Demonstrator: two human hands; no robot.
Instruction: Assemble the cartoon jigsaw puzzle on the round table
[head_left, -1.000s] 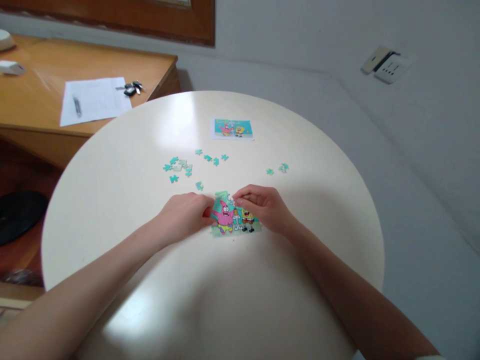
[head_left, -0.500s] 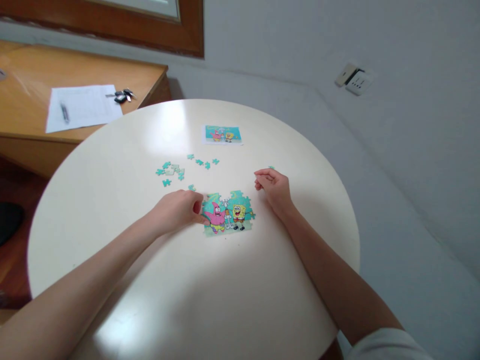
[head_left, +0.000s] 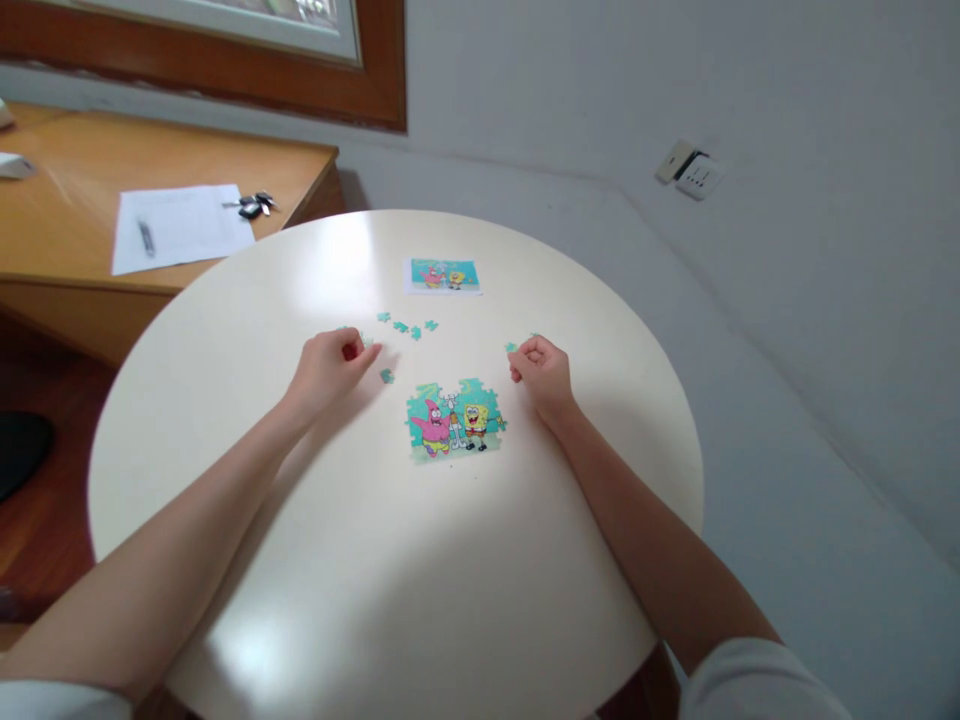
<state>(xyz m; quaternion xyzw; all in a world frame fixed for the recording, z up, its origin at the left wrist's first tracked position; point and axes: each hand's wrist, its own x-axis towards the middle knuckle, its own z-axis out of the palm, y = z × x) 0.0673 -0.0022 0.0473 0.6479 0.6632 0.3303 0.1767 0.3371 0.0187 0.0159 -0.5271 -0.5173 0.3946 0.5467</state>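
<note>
A partly assembled jigsaw puzzle (head_left: 456, 425) with cartoon figures lies on the white round table, its top edge and sides uneven. My left hand (head_left: 330, 368) hovers up and left of it, at the loose pieces, fingers bent and thumb apart; it covers most of that pile. Just below its thumb lies a single puzzle piece (head_left: 387, 376). To the upper right of the puzzle, my right hand (head_left: 546, 375) pinches a small green puzzle piece (head_left: 511, 347) at the fingertips. Another piece (head_left: 535, 335) shows partly behind that hand.
Several loose pieces (head_left: 401, 327) lie beyond the puzzle. A reference picture card (head_left: 444, 276) rests near the table's (head_left: 375, 600) far edge. On a wooden desk (head_left: 187, 150) at left are a paper sheet (head_left: 187, 225), a pen (head_left: 145, 238) and keys (head_left: 255, 205).
My left hand has left the puzzle's left edge and moved up and left to the loose pieces. In my right fingertips a green piece now shows. The view has shifted slightly.
</note>
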